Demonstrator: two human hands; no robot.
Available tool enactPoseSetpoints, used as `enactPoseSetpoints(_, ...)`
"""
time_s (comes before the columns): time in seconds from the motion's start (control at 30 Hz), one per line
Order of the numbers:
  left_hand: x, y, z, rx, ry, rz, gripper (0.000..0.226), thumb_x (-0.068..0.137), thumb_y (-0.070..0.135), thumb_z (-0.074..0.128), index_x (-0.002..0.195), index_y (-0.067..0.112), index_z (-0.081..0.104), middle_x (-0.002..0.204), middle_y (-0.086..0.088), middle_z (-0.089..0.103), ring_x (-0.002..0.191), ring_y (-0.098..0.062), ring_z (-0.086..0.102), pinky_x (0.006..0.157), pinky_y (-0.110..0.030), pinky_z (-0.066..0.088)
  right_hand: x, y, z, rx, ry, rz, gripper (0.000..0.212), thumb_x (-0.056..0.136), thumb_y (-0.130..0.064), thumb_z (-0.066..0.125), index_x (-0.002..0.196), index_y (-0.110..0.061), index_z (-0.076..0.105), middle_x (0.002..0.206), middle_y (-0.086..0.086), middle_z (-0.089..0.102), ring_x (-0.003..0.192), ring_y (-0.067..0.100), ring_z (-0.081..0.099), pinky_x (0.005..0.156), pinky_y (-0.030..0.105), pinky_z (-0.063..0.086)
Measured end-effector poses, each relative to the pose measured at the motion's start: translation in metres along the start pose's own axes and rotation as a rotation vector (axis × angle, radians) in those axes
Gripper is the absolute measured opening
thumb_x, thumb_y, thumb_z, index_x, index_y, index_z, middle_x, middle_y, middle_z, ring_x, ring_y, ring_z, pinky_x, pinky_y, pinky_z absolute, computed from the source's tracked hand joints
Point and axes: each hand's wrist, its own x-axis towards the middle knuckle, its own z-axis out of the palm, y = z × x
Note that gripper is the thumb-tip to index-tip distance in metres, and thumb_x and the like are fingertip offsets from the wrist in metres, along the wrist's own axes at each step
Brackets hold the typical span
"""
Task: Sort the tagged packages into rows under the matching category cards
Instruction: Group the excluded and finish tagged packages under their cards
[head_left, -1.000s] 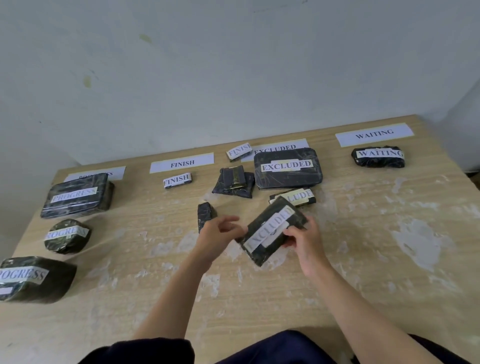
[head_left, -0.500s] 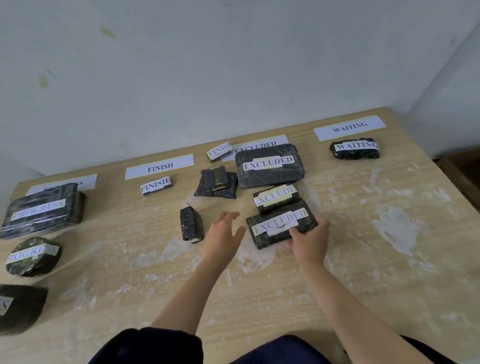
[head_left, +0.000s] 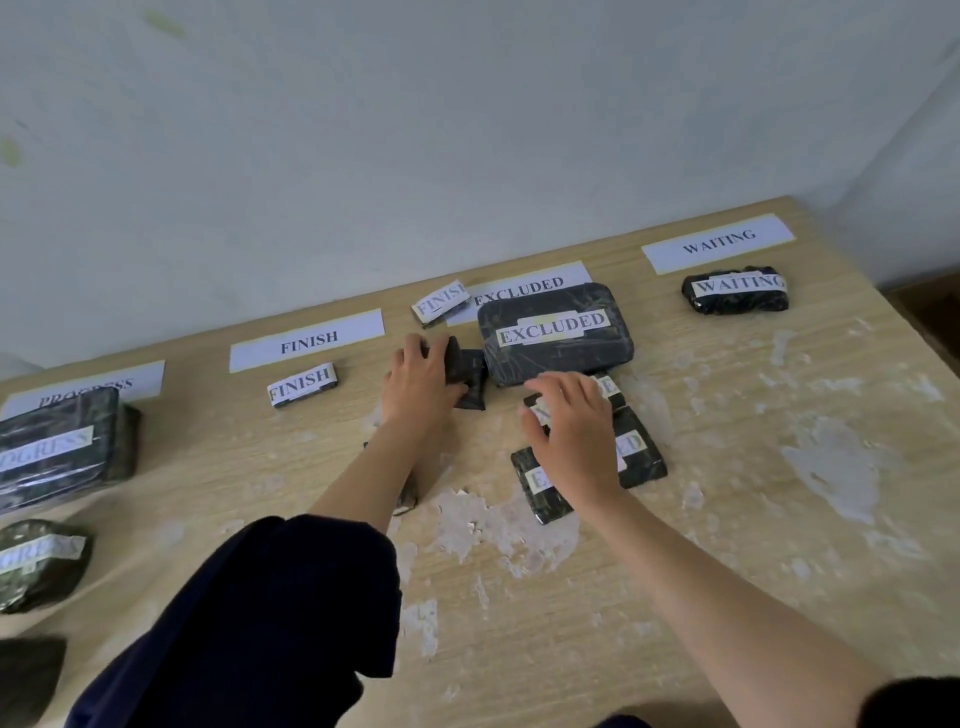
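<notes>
My left hand (head_left: 420, 378) grips a small untagged black package (head_left: 467, 370) lying between the FINISH card (head_left: 306, 340) and the large EXCLUDED package (head_left: 555, 333). My right hand (head_left: 571, 431) hovers with fingers spread over two smaller EXCLUDED packages: one (head_left: 605, 387) mostly hidden under it, and one (head_left: 639, 452) lying on the table nearest me. A FINISH package (head_left: 301, 383) lies under its card. Another FINISH-tagged package (head_left: 440, 304) rests beside the EXCLUDED card (head_left: 519, 291). A WAITING package (head_left: 736, 291) sits below the WAITING card (head_left: 719, 242).
PROGRESS packages line the left edge: a large one (head_left: 62, 449), a round one (head_left: 41, 564), and a dark one (head_left: 28, 675) at the bottom corner. A small black package (head_left: 408, 496) peeks from under my left forearm. The wooden table (head_left: 779, 519) meets the wall behind.
My right hand let go of the EXCLUDED package, which now lies below the other two. My left hand reached forward and took hold of the small black package.
</notes>
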Motion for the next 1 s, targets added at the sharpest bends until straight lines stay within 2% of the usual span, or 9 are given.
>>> enactPoseSetpoints(0.13,0.003,-0.017,-0.01,-0.19,0.028,-0.078,0.072,0.078,0.046,0.07,0.135,0.011,0.042,0.127,-0.014,0.04,0.114,-0.031,0.044,0.095,-0.041,0.043,0.048,-0.015,0.011,0.024,-0.041,-0.088,0.021,0.086,-0.023,0.058,0.104,-0.011,0.062,0.102,0.005,0.065,0.103,0.025,0.055,0.082,0.037,0.045)
enactPoseSetpoints(0.3,-0.012,-0.057,-0.03,-0.309,0.123,-0.137,0.074,0.069,0.044,0.079,0.128,0.012,0.047,0.122,-0.007,0.04,0.111,-0.024,0.048,0.094,-0.04,0.048,0.113,-0.04,0.039,-0.002,-0.204,-0.154,0.031,0.093,-0.024,0.051,0.122,-0.015,0.055,0.125,0.005,0.058,0.119,0.023,0.049,0.1,0.04,0.037)
enactPoseSetpoints(0.43,-0.026,-0.083,-0.046,-0.424,0.156,-0.132,0.071,0.068,0.047,0.078,0.127,0.02,0.05,0.12,0.003,0.049,0.107,-0.014,0.052,0.089,-0.03,0.048,0.15,-0.051,0.069,-0.084,-0.389,-0.138,0.044,0.094,-0.02,0.046,0.138,-0.017,0.042,0.147,0.005,0.039,0.133,0.026,0.034,0.106,0.046,0.031)
enactPoseSetpoints(0.5,-0.033,-0.088,-0.052,-0.655,0.147,-0.227,0.06,0.073,0.049,0.073,0.125,0.025,0.055,0.11,0.008,0.061,0.099,-0.008,0.058,0.083,-0.023,0.047,0.161,-0.053,0.081,-0.145,-0.476,-0.107,0.051,0.092,-0.018,0.049,0.142,-0.019,0.036,0.15,0.006,0.033,0.135,0.029,0.03,0.106,0.049,0.03)
enactPoseSetpoints(0.57,-0.039,-0.091,-0.057,-1.099,0.065,-0.392,0.044,0.086,0.045,0.06,0.126,0.027,0.054,0.106,0.0,0.067,0.094,-0.01,0.065,0.078,-0.023,0.049,0.167,-0.057,0.088,-0.206,-0.464,-0.105,0.051,0.089,-0.016,0.052,0.138,-0.017,0.039,0.144,0.011,0.038,0.13,0.033,0.036,0.102,0.048,0.034)
enactPoseSetpoints(0.63,-0.041,-0.097,-0.054,-1.431,0.0,-0.547,0.038,0.096,0.041,0.043,0.126,0.019,0.051,0.116,-0.012,0.066,0.103,-0.02,0.065,0.078,-0.028,0.05,0.171,-0.063,0.092,-0.249,-0.41,-0.119,0.045,0.088,-0.019,0.057,0.132,-0.013,0.046,0.133,0.015,0.044,0.121,0.035,0.041,0.096,0.046,0.038)
enactPoseSetpoints(0.7,-0.045,-0.103,-0.05,-1.584,0.013,-0.658,0.032,0.099,0.033,0.038,0.118,0.014,0.055,0.117,-0.015,0.065,0.107,-0.024,0.063,0.077,-0.03,0.05,0.168,-0.07,0.094,-0.231,-0.367,-0.102,0.047,0.087,-0.024,0.061,0.129,-0.009,0.048,0.127,0.016,0.045,0.117,0.034,0.042,0.091,0.044,0.041)
enactPoseSetpoints(0.83,-0.057,-0.112,-0.04,-1.579,0.053,-0.726,0.025,0.096,0.023,0.05,0.116,0.01,0.058,0.105,-0.008,0.067,0.09,-0.015,0.063,0.071,-0.025,0.047,0.144,-0.093,0.094,-0.01,-0.328,-0.096,0.044,0.084,-0.025,0.065,0.122,-0.007,0.052,0.123,0.014,0.045,0.115,0.028,0.042,0.085,0.033,0.046)
enactPoseSetpoints(1.0,-0.08,-0.13,-0.034,-1.448,0.048,-0.758,0.023,0.092,0.019,0.059,0.113,0.008,0.06,0.096,-0.007,0.068,0.081,-0.017,0.062,0.062,-0.023,0.05,0.097,-0.12,0.082,0.134,-0.333,-0.193,0.043,0.081,-0.016,0.066,0.122,-0.008,0.054,0.119,0.01,0.049,0.115,0.025,0.041,0.092,0.03,0.043)
